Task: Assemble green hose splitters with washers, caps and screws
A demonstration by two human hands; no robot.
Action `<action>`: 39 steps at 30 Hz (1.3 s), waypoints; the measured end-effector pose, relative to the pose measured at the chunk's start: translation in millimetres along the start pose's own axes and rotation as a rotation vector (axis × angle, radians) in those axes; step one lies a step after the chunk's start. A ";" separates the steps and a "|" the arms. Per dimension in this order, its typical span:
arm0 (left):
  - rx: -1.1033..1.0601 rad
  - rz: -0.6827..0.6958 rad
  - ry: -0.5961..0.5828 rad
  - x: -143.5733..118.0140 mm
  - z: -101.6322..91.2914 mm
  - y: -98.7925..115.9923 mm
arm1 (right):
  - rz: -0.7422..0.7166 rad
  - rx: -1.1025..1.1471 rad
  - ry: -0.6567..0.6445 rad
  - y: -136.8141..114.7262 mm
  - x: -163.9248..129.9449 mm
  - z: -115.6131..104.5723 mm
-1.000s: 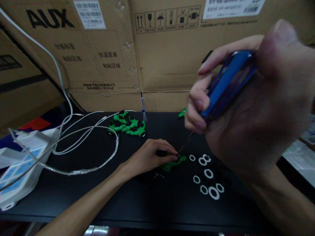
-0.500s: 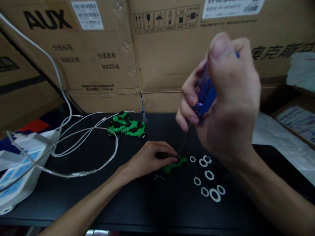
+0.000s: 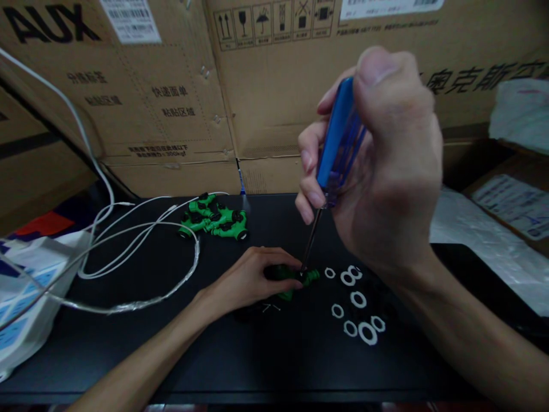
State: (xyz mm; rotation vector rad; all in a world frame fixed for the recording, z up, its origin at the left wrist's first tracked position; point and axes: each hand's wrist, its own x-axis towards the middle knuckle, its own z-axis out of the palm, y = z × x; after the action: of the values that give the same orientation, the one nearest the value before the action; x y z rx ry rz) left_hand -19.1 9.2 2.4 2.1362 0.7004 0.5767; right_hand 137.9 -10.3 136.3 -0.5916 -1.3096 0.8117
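Head view: brown cardboard boxes (image 3: 266, 97) fill the top of the frame above the black tabletop (image 3: 171, 337). The right hand (image 3: 386, 171), centre right, is closed around a blue-handled screwdriver (image 3: 332, 149), shaft slanting down-left. Its tip meets the small green plastic fitting (image 3: 300, 277) pinned at centre by the left hand (image 3: 253, 280), beside white rings (image 3: 358, 299).

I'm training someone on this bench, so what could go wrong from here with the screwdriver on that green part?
The screwdriver tip sits right beside the left hand fingertips that pin the green fitting; a slip could jab them. The right hand grips high on the handle, so the tilted shaft may wander. A jolt could scatter the white rings lying close by.
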 end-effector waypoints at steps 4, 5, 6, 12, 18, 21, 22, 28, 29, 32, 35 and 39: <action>-0.008 0.014 0.013 -0.2 1.2 0.4 | -0.070 -0.023 -0.010 1.4 -2.9 1.9; -0.011 0.016 0.015 0.0 1.4 0.5 | -0.076 -0.021 -0.001 1.7 -3.5 3.1; -0.013 0.019 0.016 0.1 1.5 0.6 | -0.074 -0.015 0.005 2.1 -4.1 4.3; 0.014 0.004 0.014 -0.3 1.7 -1.6 | 0.026 0.011 -0.059 0.0 -1.4 3.2; 0.061 -0.011 0.022 -1.3 2.4 -1.4 | 0.006 -0.013 -0.176 -6.9 0.4 -1.8; 0.130 -0.008 0.023 -1.4 1.3 -0.4 | 0.011 0.023 -0.156 -4.3 0.9 2.9; 0.151 -0.010 0.019 -1.5 0.6 -0.6 | 0.027 0.035 -0.153 -2.7 1.8 5.1; 0.202 -0.021 0.041 -2.9 -2.4 -6.8 | 0.123 0.047 -0.127 3.0 11.5 11.5; 0.198 -0.015 0.042 -3.1 -2.5 -7.6 | 0.147 0.029 -0.135 2.2 12.6 10.2; 0.177 -0.003 0.039 -3.2 -2.6 -8.6 | 0.155 -0.014 -0.195 -0.7 13.0 4.1; 0.165 -0.012 0.029 -2.8 -3.2 -8.2 | 0.035 0.000 -0.218 0.2 10.5 0.0; 0.162 -0.002 0.026 -1.9 -3.7 -8.1 | 0.001 0.024 -0.184 4.1 8.1 1.4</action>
State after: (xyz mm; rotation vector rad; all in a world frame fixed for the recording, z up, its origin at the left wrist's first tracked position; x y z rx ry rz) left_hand -25.1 14.3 -2.2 2.2806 0.7864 0.5645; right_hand 136.2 -1.4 138.2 -0.5073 -1.4654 0.8979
